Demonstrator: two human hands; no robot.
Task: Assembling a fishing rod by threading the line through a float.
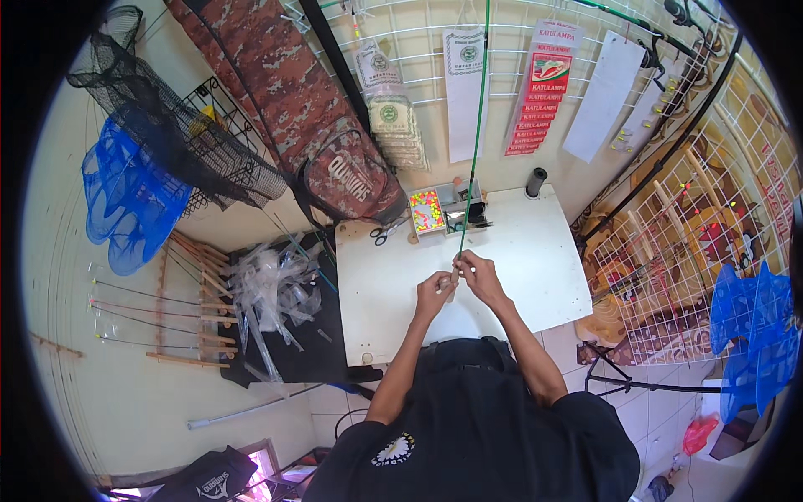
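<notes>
A thin green fishing rod [477, 142] rises from between my hands, past the back of the white table and up toward the wall rack. My right hand [478, 277] has its fingers closed around the rod's lower end. Just to the left and a little nearer, my left hand [435, 294] is closed in a pinch beside a light brown piece at the rod's butt. What its fingertips grip is too small to make out. Both hands are above the white table [376, 301], close to its front edge.
Behind my hands stand a tray of bright floats or beads [427, 211] and a compartment box [465, 213]. Scissors [385, 232] lie left of them; a black cylinder [536, 181] stands back right. Crumpled clear plastic [272, 289] covers the left-hand surface. A camouflage rod bag [284, 92] leans behind.
</notes>
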